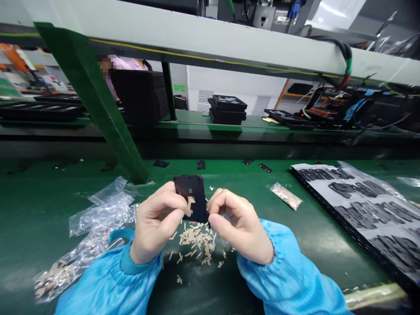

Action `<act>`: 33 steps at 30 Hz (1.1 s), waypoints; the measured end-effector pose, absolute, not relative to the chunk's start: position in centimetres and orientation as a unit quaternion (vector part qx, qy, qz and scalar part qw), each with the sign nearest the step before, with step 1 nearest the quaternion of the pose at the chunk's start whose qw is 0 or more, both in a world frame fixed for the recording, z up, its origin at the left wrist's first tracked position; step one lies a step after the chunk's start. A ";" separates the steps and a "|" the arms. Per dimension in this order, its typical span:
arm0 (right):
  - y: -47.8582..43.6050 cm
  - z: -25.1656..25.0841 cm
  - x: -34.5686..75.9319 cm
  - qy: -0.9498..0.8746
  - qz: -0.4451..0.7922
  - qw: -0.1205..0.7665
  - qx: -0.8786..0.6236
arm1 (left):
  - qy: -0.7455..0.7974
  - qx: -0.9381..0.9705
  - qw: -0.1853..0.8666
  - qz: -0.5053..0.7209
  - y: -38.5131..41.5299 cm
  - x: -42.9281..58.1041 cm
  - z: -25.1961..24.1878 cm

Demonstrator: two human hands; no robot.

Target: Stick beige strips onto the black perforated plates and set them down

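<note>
Green bench (39, 227), viewed from your seat: black plate (197, 192) sits centred before you, tilted up between both hands. Your left hand (157, 221) is curled nearly closed, pinching the plate's left side beside a tan notched piece (189, 206). Your right hand (241, 225) is half closed, pinching the lower right edge. Pinching close to the piece gives best control. Tan scraps (197, 240) lie at 6 o'clock, clear plastic bag (101, 214) at 9, tray of black parts (354, 205) at 3.
</note>
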State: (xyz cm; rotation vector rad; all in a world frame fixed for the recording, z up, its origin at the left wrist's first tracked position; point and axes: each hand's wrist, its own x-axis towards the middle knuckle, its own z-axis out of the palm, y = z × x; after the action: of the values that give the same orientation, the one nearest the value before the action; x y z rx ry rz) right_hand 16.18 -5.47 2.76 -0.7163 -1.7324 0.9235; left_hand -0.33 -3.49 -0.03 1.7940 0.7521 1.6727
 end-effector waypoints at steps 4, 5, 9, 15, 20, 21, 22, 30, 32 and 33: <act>-5.5 2.6 16.0 -0.685 0.439 0.504 -0.290 | 0.271 0.678 0.273 0.627 -3.6 -0.2 0.1; -5.5 2.5 16.0 -0.676 0.454 0.505 -0.286 | 0.271 0.682 0.264 0.626 -3.5 -0.3 0.1; -5.4 2.3 15.8 -0.649 0.507 0.498 -0.272 | 0.260 0.696 0.237 0.626 -3.4 -0.4 -0.1; -5.0 1.8 15.7 -0.614 0.553 0.487 -0.284 | 0.177 0.663 0.343 0.641 -3.1 -0.3 -0.2; -4.7 1.5 15.8 -0.625 0.567 0.488 -0.222 | 0.184 0.597 0.455 0.635 -3.1 0.4 0.2; -4.7 1.5 15.8 -0.637 0.555 0.490 -0.214 | 0.186 0.586 0.472 0.632 -3.1 0.6 0.3; -4.7 1.5 15.8 -0.648 0.540 0.494 -0.208 | 0.187 0.573 0.494 0.626 -3.1 0.7 0.4; -4.4 0.8 15.7 -0.689 0.462 0.513 -0.219 | 0.219 0.433 0.675 0.556 -3.8 1.6 1.0; -4.5 0.8 15.7 -0.711 0.415 0.520 -0.226 | 0.223 0.410 0.689 0.554 -4.0 1.7 1.2; -4.5 0.8 15.6 -0.722 0.390 0.525 -0.227 | 0.226 0.401 0.695 0.552 -4.1 1.7 1.2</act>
State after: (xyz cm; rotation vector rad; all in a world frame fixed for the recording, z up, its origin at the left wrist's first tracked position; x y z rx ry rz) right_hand 15.64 -4.53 0.82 -0.5440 -1.7266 0.9332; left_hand 1.73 -4.12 1.22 0.8950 0.5046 1.2326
